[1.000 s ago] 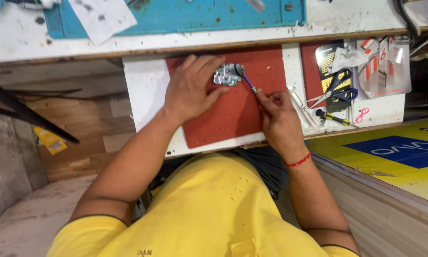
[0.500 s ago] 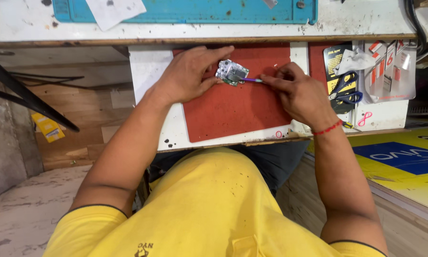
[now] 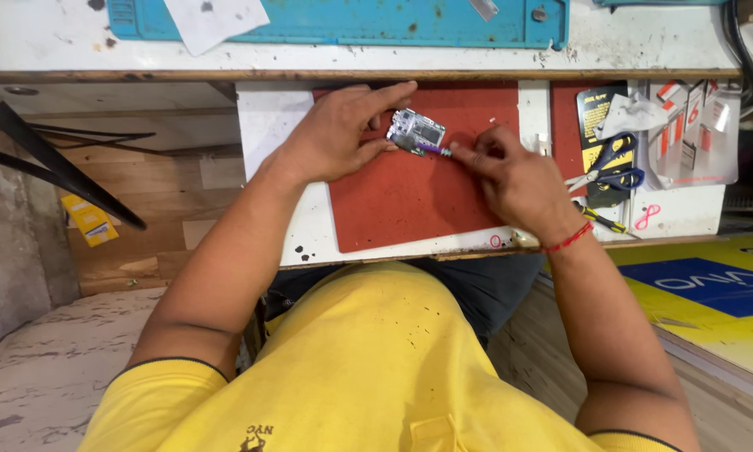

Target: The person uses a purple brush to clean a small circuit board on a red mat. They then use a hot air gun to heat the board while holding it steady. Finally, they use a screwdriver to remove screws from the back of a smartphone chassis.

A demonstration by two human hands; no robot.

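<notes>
Your left hand (image 3: 335, 138) pinches the small silvery metal plate (image 3: 416, 131) on the red mat (image 3: 410, 197) at upper centre of the frame, your right hand (image 3: 514, 180) closed around a thin purple-handled tool (image 3: 431, 149) touching its edge; the plate looks light, thin and bendable, so grip its edges.

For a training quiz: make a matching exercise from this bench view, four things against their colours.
Things:
1. work mat
2. tool handle in the right hand
3. scissors
4. metal part under the left hand

Colours:
A. blue handles
B. silver grey
C. red
D. purple

Pairs: 1-C, 2-D, 3-A, 4-B
</notes>
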